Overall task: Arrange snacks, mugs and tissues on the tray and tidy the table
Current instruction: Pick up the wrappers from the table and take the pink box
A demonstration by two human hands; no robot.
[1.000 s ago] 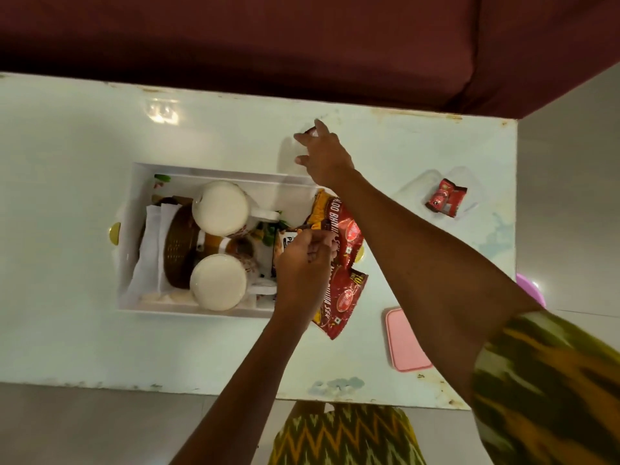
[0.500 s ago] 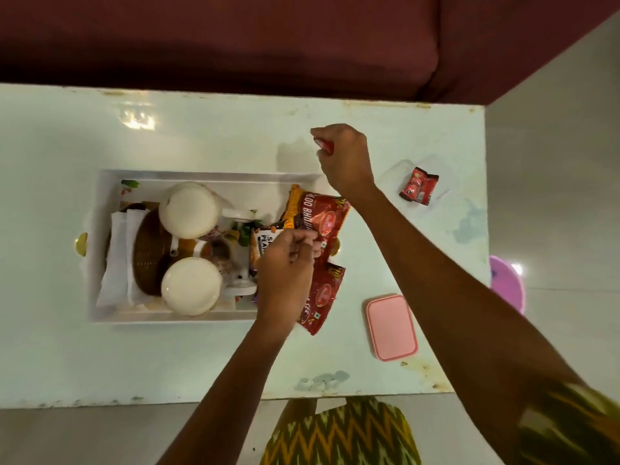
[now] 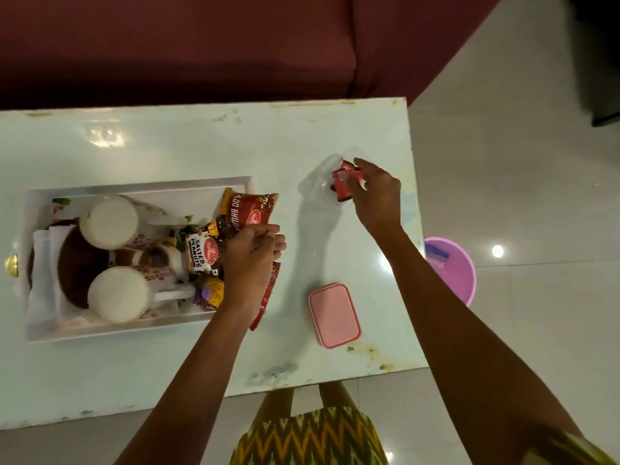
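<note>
A white tray (image 3: pixel 141 186) on the table holds two upturned white mugs (image 3: pixel 110 222) (image 3: pixel 118 294), folded white tissues (image 3: pixel 42 263), a brown round piece and snack packets. A red snack packet (image 3: pixel 250 209) leans over the tray's right end. My left hand (image 3: pixel 251 255) rests at that end, fingers curled on the salted peanuts packet (image 3: pixel 201 255). My right hand (image 3: pixel 377 193) is over a clear plastic container (image 3: pixel 317 182) at the far right, its fingers pinching small red sachets (image 3: pixel 344 184) inside it.
A pink lidded box (image 3: pixel 333 315) lies near the table's front right. A pink bucket (image 3: pixel 451 266) stands on the floor past the table's right edge. A maroon sofa (image 3: pixel 201 45) runs behind the table (image 3: pixel 167 146).
My right hand has moved right from beyond the tray with a small red item to the clear container and its sachets. The left hand has stayed at the tray's right end.
</note>
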